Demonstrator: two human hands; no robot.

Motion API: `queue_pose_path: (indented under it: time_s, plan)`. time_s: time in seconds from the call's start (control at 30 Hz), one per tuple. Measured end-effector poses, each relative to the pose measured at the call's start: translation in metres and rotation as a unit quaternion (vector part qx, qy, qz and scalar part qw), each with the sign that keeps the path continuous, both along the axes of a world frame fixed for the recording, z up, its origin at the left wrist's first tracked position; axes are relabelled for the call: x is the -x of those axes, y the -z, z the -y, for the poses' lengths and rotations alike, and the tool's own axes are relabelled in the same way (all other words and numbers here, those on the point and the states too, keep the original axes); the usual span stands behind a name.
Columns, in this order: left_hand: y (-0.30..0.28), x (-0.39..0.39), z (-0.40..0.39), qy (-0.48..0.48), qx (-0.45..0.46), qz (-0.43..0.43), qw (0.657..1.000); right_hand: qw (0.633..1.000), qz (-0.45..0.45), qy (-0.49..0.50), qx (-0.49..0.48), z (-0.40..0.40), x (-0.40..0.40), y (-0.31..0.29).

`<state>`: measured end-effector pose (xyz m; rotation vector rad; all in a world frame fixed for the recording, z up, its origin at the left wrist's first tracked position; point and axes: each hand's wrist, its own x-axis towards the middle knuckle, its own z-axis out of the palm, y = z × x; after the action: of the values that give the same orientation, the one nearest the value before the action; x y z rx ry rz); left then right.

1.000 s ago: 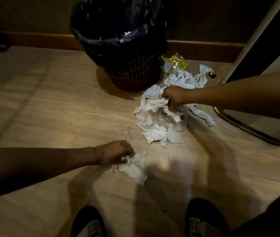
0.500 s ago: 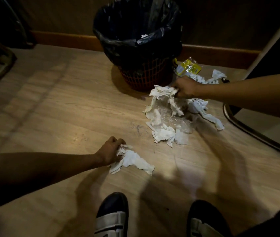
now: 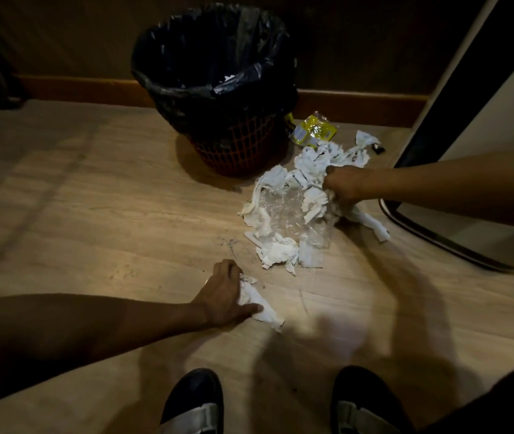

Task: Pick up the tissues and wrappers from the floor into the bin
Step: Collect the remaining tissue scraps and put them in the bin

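Note:
A red mesh bin (image 3: 237, 151) lined with a black bag stands on the wooden floor by the wall. To its right lies a heap of white tissues (image 3: 280, 252) mixed with a clear plastic wrapper (image 3: 290, 211). My right hand (image 3: 343, 183) is closed on tissues at the heap's far right. A yellow wrapper (image 3: 315, 131) lies behind the heap next to the bin. Nearer to me, my left hand (image 3: 224, 296) is closed on a single crumpled tissue (image 3: 262, 308) that rests on the floor.
A white panel with a dark curved base edge (image 3: 437, 236) stands at the right. A small black object (image 3: 378, 148) lies by the far tissues. My two dark shoes (image 3: 196, 399) are at the bottom. A wooden skirting board (image 3: 77, 89) runs along the wall.
The view has shifted, so the bin sits more central. My left hand has gathered the single tissue tighter. My right hand has moved to the right side of the heap, still gripping tissues.

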<state>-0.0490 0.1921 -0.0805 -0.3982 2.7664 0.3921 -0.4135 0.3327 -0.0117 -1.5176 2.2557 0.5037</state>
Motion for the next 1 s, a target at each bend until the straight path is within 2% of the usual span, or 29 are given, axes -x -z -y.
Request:
queue_pose_path:
  time_s: [0.07,0.2,0.3,0.43,0.53,0.73,0.87,1.0]
  plan:
    - [0.004,0.003,0.002,0.009,0.005,-0.010,1.000,1.000,0.018,0.024,-0.001,-0.005,0.005,0.000]
    - [-0.006,0.023,0.020,0.033,-0.064,-0.019,0.997,0.995,0.044,0.077,0.052,-0.014,0.016,-0.014]
    - [-0.025,0.052,0.037,0.045,-0.086,-0.078,0.992,0.989,0.046,0.118,0.077,-0.018,0.025,-0.016]
    - [-0.047,0.098,0.042,0.085,-0.097,-0.141,0.982,0.990,0.048,0.125,0.050,-0.020,0.026,-0.010]
    - [-0.048,0.128,0.038,0.169,-0.052,-0.114,0.978,0.992,0.057,0.108,0.020,-0.021,0.022,0.005]
    - [-0.020,0.151,0.027,0.263,0.058,0.039,0.962,0.994,0.099,0.046,-0.021,-0.029,0.024,0.024]
    - [-0.016,0.150,0.024,0.274,0.071,0.040,0.958,0.995,0.083,0.024,-0.044,-0.025,0.017,0.020]
    - [-0.037,0.152,0.029,0.254,0.066,0.038,0.964,0.997,0.069,0.001,-0.047,-0.017,0.013,0.004]
